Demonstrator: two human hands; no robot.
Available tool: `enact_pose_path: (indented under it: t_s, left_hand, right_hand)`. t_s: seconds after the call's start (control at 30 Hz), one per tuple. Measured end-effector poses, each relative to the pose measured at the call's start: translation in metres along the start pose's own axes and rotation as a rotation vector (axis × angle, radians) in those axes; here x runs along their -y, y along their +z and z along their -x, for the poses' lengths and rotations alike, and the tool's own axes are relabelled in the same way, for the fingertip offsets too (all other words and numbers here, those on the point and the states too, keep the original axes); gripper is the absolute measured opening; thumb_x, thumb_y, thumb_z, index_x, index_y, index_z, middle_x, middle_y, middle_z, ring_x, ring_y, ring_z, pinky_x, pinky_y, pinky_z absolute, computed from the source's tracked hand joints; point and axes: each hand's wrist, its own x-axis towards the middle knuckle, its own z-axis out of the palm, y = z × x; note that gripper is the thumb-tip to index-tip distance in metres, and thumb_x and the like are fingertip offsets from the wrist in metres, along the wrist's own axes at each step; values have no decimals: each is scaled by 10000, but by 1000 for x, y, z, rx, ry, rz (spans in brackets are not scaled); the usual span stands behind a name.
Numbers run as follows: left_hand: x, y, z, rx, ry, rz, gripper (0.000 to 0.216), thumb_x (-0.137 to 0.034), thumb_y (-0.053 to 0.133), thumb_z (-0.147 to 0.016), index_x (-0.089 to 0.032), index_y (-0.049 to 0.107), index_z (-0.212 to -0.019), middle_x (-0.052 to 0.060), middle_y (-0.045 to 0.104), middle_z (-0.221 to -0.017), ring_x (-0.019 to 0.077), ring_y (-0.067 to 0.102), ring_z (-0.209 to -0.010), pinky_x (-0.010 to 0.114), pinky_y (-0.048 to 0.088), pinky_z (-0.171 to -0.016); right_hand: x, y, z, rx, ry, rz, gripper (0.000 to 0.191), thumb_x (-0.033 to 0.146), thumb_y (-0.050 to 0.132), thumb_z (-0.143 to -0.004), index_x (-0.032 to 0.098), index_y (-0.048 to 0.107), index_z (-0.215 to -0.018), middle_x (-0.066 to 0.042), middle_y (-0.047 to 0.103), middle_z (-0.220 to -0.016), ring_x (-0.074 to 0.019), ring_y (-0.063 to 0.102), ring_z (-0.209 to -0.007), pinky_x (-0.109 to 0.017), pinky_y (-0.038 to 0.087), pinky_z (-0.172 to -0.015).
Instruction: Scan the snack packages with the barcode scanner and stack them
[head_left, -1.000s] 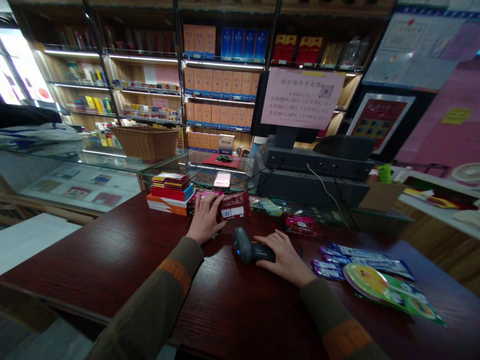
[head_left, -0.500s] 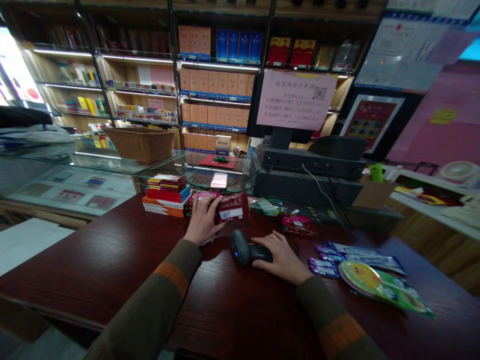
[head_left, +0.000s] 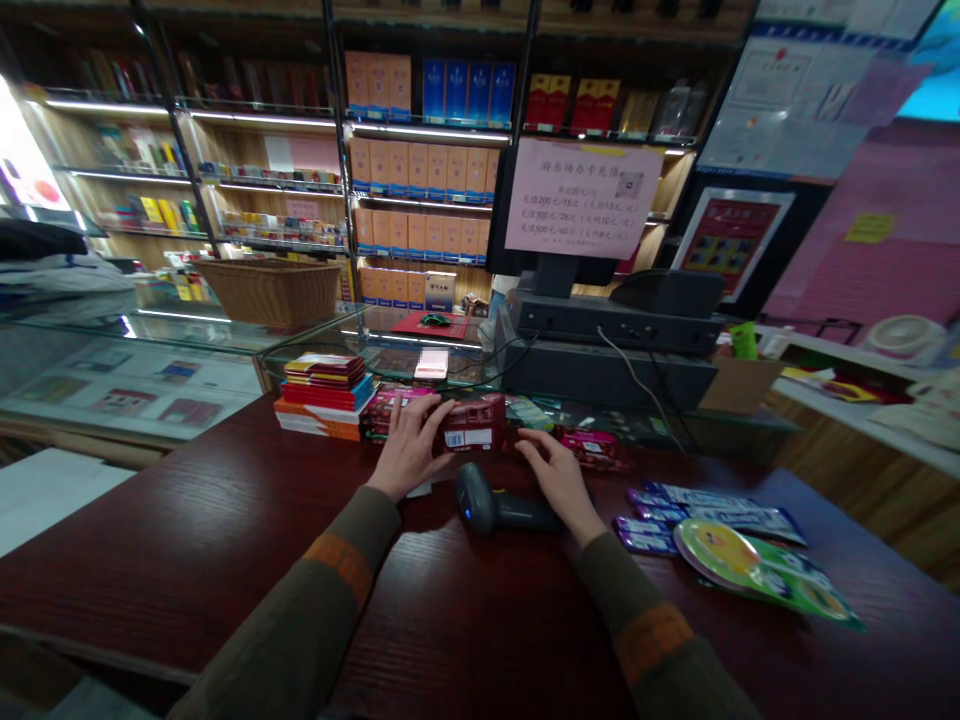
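My left hand (head_left: 409,448) is closed over the left end of a dark red packet (head_left: 471,425) with a white barcode label, which lies on the dark wooden counter (head_left: 225,520). My right hand (head_left: 555,475) has its fingers stretched out toward the packet's right end, touching or nearly touching it. A grey handheld barcode scanner (head_left: 491,504) lies on the counter just in front of my hands, with a blue light at its head. A second dark red packet (head_left: 596,447) lies right of my right hand.
A stack of red and orange cartons (head_left: 324,393) stands left of the packet. Purple strips (head_left: 705,508) and green round-printed packs (head_left: 757,568) lie at the right. Behind are a glass case (head_left: 150,350), a wicker basket (head_left: 270,290), a till with a pink notice (head_left: 585,195) and stocked shelves.
My right hand has let go of the scanner, which now lies free on the counter, and has moved forward to the packet's right end. My left hand stays on the packet.
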Motion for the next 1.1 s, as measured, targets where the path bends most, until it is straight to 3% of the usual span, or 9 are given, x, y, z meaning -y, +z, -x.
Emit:
enact_pose_path:
  t_s: [0.2, 0.3, 0.43, 0.57, 0.7, 0.9, 1.1]
  left_hand:
    - [-4, 3, 0, 17, 18, 6, 740, -369, 678, -848, -245, 361, -1505, 153, 481, -1424, 322, 441, -1380, 616, 165, -1240]
    - [-5, 5, 0, 15, 45, 9, 724, -368, 676, -853, -234, 374, -1497, 160, 483, -1417, 316, 450, -1370, 611, 165, -1241]
    - [-6, 6, 0, 19, 59, 22, 722, -359, 677, -850, -226, 382, -1495, 160, 481, -1419, 316, 441, -1376, 613, 156, -1241]
    - [-8, 6, -1, 38, 51, 40, 741, -333, 705, -827, -246, 394, -1494, 160, 435, -1466, 325, 408, -1400, 613, 171, -1234]
    - [-8, 5, -1, 30, 27, 23, 739, -318, 749, -796, -261, 449, -1469, 174, 345, -1517, 346, 358, -1421, 602, 206, -1214]
    - [-8, 5, -1, 79, -81, -39, 744, -458, 745, -810, -318, 466, -1484, 125, 551, -1220, 322, 501, -1161, 503, 381, -1033]
    - [-10, 5, -4, 133, -83, -18, 770, -452, 689, -864, -267, 373, -1541, 80, 623, -1045, 276, 534, -1029, 436, 369, -964]
  right_hand:
    - [4, 10, -12, 8, 19, -156, 438, 491, 625, -847, 209, 707, -1172, -53, 761, -907, -247, 694, -860, -426, 537, -876]
    - [0, 15, -16, -13, 30, -185, 454, 492, 651, -819, 192, 722, -1151, -65, 757, -934, -248, 680, -864, -427, 526, -879]
    - [-4, 17, -18, -58, 50, -227, 374, 471, 690, -768, 181, 768, -991, -89, 760, -987, -265, 675, -908, -418, 503, -889]
    - [-2, 16, -15, -87, 62, -274, 313, 494, 725, -726, 196, 764, -812, -65, 761, -857, -257, 665, -831, -375, 493, -810]
    - [2, 16, -13, -69, 72, -321, 286, 490, 724, -739, 207, 736, -776, -14, 705, -694, -210, 622, -670, -325, 453, -690]
    - [6, 18, -12, -82, 82, -394, 298, 495, 740, -742, 208, 712, -816, -8, 698, -649, -215, 655, -650, -316, 454, -679]
    - [11, 21, -9, -83, 87, -426, 291, 481, 734, -750, 202, 708, -826, -26, 732, -681, -218, 685, -678, -315, 477, -700]
